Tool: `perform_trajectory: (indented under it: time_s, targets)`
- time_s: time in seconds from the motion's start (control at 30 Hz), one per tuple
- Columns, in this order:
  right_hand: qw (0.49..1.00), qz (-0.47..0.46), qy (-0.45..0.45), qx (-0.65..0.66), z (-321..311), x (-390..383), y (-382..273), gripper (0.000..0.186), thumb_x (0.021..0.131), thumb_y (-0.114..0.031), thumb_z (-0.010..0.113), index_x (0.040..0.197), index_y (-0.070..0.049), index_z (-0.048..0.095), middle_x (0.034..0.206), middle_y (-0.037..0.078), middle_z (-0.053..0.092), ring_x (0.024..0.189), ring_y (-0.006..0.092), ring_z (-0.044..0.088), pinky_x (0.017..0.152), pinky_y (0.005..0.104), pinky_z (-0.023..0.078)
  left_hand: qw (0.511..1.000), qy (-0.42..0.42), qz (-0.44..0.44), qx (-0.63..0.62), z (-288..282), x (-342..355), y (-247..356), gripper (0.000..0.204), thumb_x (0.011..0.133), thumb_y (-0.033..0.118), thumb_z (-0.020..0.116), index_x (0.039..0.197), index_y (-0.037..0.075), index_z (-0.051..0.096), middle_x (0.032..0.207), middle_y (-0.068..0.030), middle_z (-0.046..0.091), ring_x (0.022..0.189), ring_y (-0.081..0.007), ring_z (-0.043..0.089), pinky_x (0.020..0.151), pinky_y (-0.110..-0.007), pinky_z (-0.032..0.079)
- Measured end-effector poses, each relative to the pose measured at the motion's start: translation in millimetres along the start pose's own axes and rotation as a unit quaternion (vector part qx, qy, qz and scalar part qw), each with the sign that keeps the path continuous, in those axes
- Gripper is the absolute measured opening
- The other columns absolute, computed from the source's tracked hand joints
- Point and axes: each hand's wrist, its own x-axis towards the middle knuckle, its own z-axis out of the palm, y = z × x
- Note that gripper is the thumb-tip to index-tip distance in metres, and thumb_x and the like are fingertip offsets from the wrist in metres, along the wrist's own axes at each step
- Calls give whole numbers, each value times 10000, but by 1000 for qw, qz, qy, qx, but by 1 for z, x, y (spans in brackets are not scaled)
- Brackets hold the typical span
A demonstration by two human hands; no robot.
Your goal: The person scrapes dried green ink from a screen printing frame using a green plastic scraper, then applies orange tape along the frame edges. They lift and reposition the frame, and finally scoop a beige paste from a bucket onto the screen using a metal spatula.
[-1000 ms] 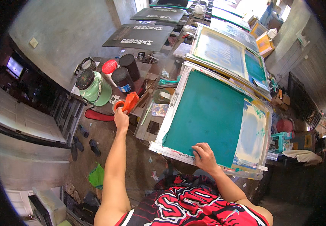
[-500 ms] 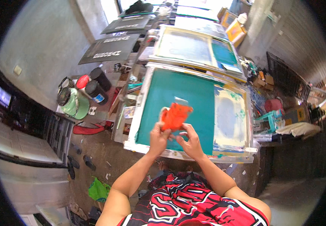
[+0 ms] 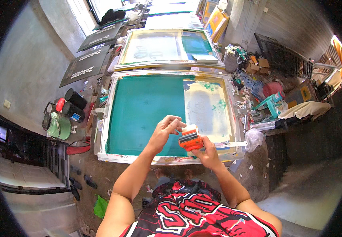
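Tape dispenser [image 3: 191,144] we found gripped in the right hand [image 3: 209,154], left hand [image 3: 164,132] beside it with fingers half-spread, apparently empty, no strip discernibly drawn.

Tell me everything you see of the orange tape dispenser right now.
The orange tape dispenser has a glossy, plastic-looking body, a dark band across it and a pale part at its upper end. It is tilted in the right hand, which grips its lower right side, against the framed screen. The left hand is at its upper left; contact is unclear.
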Motion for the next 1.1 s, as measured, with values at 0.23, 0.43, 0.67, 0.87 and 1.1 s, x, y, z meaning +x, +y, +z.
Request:
perform_trajectory:
  time_s: [0.23,0.43,0.67,0.87,1.1]
  targets:
    - [997,50,-22,-60,-46,-32,5,451,885,-304,782,1147,22,614,964,192,716,902,350,706,819,416,529,991,-99,-89,-27,29,7,5,496,939,150,744,1359,-11,535,1118,-130,701,1050,-193,664,958,-350,517]
    - [991,87,-45,-87,-54,-48,9,475,866,-313,808,1153,12,613,966,245,709,919,412,707,802,458,539,989,-66,-135,8,32,6,-4,537,839,-13,810,1314,-14,560,975,-70,709,902,-145,673,860,-304,533]
    - [980,189,-58,-27,-27,-52,-1,430,914,-320,783,1142,10,628,898,193,704,849,299,715,750,403,533,996,-32,-80,39,22,9,-10,464,826,-50,798,1234,-7,580,909,-61,695,839,-124,664,765,-274,536]
    - [990,86,114,-22,16,12,-6,444,953,-378,738,1095,27,625,894,145,714,811,228,702,725,377,541,975,-61,49,208,-10,86,34,478,799,-128,712,1230,8,559,852,-62,678,795,-139,668,681,-285,543]
    - [955,223,192,32,60,50,-4,450,974,-408,696,1091,24,646,850,166,707,792,267,705,699,396,545,960,-40,28,277,-36,201,39,593,750,-92,776,1279,-67,510,820,-134,714,748,-200,694,683,-338,564]
